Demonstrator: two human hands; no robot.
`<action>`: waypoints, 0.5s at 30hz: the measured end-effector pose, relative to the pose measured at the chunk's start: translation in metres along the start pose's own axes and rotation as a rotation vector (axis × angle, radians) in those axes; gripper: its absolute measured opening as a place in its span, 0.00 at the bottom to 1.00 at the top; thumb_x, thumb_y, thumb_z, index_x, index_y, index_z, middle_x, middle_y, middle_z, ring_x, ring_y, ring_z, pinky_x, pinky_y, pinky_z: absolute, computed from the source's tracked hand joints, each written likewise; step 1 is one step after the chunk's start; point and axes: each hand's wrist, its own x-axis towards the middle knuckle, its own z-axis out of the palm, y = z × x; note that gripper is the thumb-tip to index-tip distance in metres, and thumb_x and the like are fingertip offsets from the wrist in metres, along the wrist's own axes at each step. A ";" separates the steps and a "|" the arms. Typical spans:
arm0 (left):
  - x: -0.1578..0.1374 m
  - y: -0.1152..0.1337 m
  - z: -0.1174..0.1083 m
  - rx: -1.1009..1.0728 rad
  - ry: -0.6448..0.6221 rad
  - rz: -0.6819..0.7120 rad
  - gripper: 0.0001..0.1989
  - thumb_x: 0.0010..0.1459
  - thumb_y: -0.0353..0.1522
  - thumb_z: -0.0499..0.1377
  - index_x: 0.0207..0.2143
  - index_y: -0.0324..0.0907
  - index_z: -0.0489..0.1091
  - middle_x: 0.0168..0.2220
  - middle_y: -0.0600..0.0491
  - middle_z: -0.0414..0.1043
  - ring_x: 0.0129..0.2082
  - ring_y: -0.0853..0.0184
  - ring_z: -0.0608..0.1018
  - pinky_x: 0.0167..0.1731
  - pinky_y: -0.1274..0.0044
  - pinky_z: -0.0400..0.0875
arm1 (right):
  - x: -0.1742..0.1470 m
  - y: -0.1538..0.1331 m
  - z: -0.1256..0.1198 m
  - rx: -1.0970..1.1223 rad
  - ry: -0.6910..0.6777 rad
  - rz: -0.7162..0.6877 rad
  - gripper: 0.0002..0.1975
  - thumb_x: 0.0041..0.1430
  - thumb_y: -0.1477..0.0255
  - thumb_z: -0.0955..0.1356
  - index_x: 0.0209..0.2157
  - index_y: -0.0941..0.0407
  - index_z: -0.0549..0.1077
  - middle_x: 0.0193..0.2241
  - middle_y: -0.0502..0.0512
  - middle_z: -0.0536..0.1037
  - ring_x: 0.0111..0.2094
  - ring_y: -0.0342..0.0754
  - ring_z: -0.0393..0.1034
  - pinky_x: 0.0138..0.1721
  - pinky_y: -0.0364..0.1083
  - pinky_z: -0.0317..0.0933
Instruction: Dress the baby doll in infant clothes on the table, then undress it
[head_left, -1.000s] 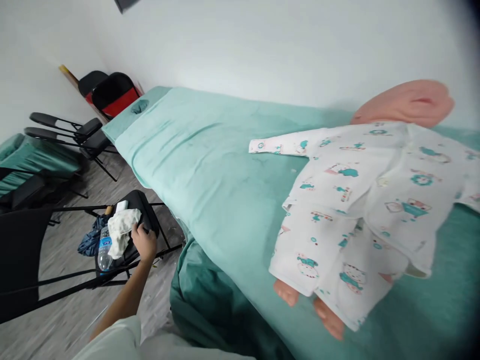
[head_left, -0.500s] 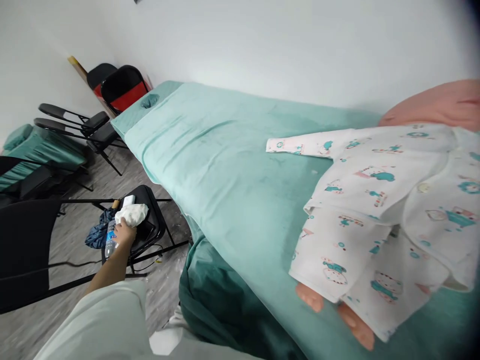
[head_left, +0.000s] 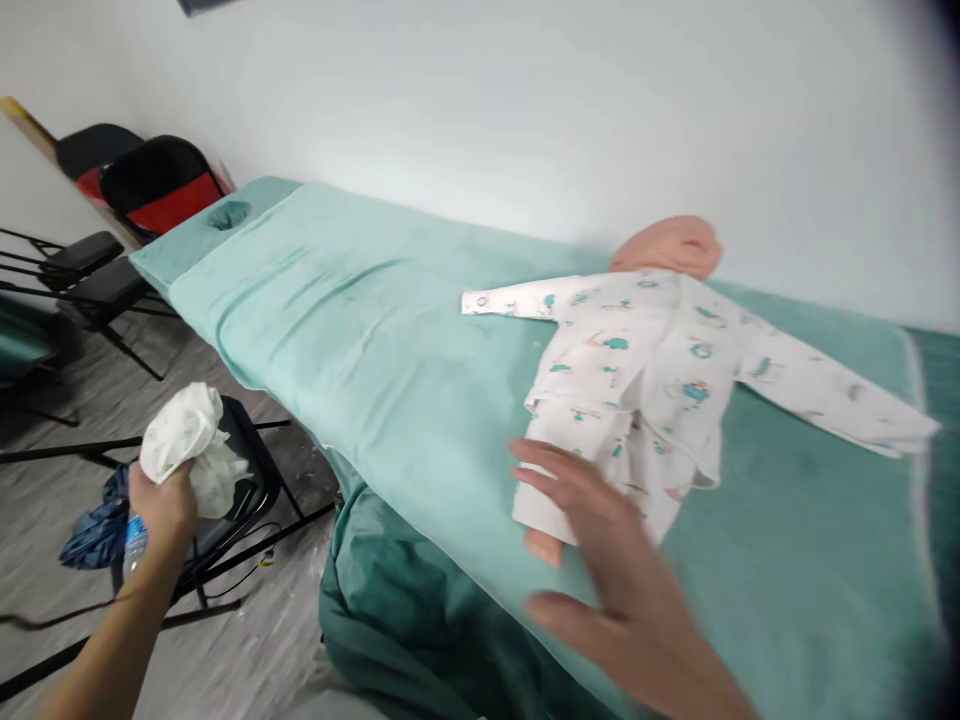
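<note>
Cloth [head_left: 178, 428], white and bunched, is in the left hand [head_left: 163, 503], whose fingers are closed on its lower edge. The hand holds it above the seat of a black chair [head_left: 253, 458] beside the bed [head_left: 337, 310]. More pale fabric [head_left: 215, 482] shows just under the cloth, over the seat; whether the two are one piece, I cannot tell. A clear bottle [head_left: 135, 540] with a blue label is partly hidden behind the left wrist, and a dark blue bundle [head_left: 97, 528] lies next to it. A thin cable [head_left: 238, 572] loops below the chair.

The right hand [head_left: 611, 565] is bare, its fingers spread and the thumb well apart from them. It is over the near side of the bed, in front of the doll's legs, and hides part of them; whether it touches anything there is unclear.

The doll [head_left: 664, 248] lies on the bed with its head toward the wall [head_left: 480, 110]. It wears a white printed shirt [head_left: 611, 345] and matching trousers [head_left: 559, 425]. Both sleeves stretch out to the sides, and one foot [head_left: 544, 547] sticks out below a trouser leg. Dark green fabric [head_left: 420, 590] hangs at the bed's near side. More chairs [head_left: 161, 185] stand past its far end.
</note>
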 end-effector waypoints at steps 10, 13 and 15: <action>-0.190 0.260 0.085 -0.630 -0.809 0.486 0.21 0.52 0.46 0.62 0.46 0.47 0.68 0.44 0.50 0.77 0.44 0.56 0.79 0.43 0.64 0.79 | 0.049 -0.010 0.028 0.313 0.146 -0.103 0.47 0.51 0.56 0.78 0.69 0.45 0.58 0.66 0.58 0.67 0.68 0.60 0.61 0.66 0.63 0.61; -0.248 0.310 0.096 -0.696 -1.077 0.527 0.21 0.58 0.38 0.59 0.54 0.49 0.64 0.49 0.49 0.76 0.48 0.58 0.79 0.46 0.66 0.78 | 0.044 0.001 0.011 0.403 0.447 -0.057 0.35 0.57 0.55 0.73 0.64 0.49 0.66 0.57 0.62 0.77 0.60 0.60 0.72 0.61 0.64 0.67; -0.275 0.327 0.095 -0.694 -1.161 0.611 0.25 0.59 0.33 0.59 0.58 0.50 0.61 0.54 0.48 0.73 0.53 0.57 0.77 0.51 0.65 0.77 | 0.037 0.006 -0.005 0.437 0.661 -0.064 0.33 0.59 0.57 0.71 0.64 0.51 0.66 0.54 0.62 0.79 0.56 0.60 0.75 0.57 0.64 0.70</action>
